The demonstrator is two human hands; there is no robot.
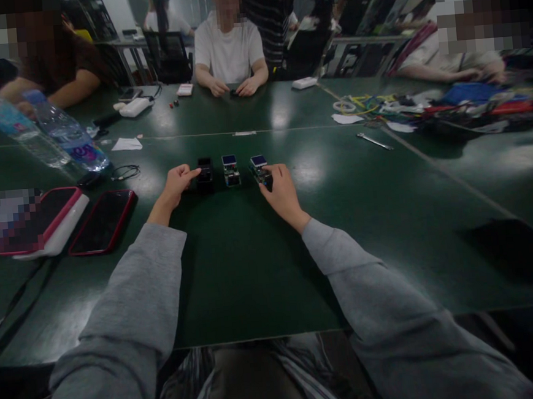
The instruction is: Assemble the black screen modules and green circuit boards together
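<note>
On the green table, my left hand has its fingers curled, with one digit stretched out against the left side of a small black case. To the right of the case stands a small circuit board with a screen, which neither hand touches. My right hand is closed with thumb and fingertips on the right side of a second circuit board with a screen. That board leans slightly, and its right part is hidden behind the fingers.
Left of me lie a red-cased phone and a pink-edged device. Behind them two water bottles appear. A wrench and a heap of cables are on the right. People sit across the green table.
</note>
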